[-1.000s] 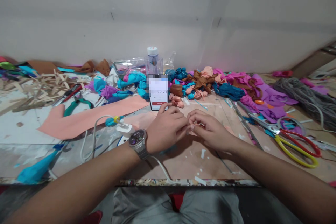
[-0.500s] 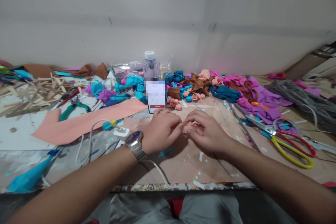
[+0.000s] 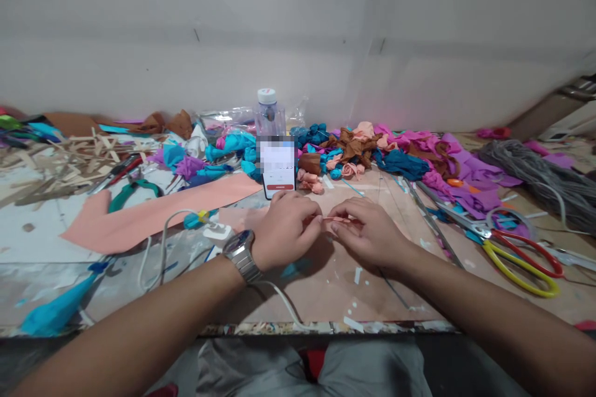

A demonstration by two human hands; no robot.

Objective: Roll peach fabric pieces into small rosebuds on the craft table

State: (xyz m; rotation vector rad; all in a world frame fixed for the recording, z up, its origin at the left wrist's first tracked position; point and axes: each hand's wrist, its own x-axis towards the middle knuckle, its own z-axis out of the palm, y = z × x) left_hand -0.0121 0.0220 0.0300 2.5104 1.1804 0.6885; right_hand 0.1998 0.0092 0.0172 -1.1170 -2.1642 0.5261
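Over the middle of the table, my left hand (image 3: 289, 223) and my right hand (image 3: 365, 229) meet, thumbs and fingertips pinched. Between them they hold a small strip of peach crepe paper (image 3: 336, 219), mostly covered by the fingers, with a thin folded edge showing. A metal watch (image 3: 242, 255) is on my left wrist. Just beyond my left hand a phone (image 3: 278, 167) stands upright. Several rolled peach paper rosebuds (image 3: 352, 170) lie behind the hands. To the left stretches a long sheet of peach crepe paper (image 3: 158, 214).
Scissors with red and yellow handles (image 3: 521, 260) lie at the right, near a grey bundle of strands (image 3: 531, 167). Crumpled coloured paper (image 3: 400, 164) lines the back. Green-handled pliers (image 3: 135, 192), wood slivers (image 3: 60, 161), a bottle (image 3: 267, 115) and a white cable (image 3: 162, 248) are also there.
The peach paper between my fingers looks flatter and thinner than before. Both hands stay almost in place; the view has shifted slightly.
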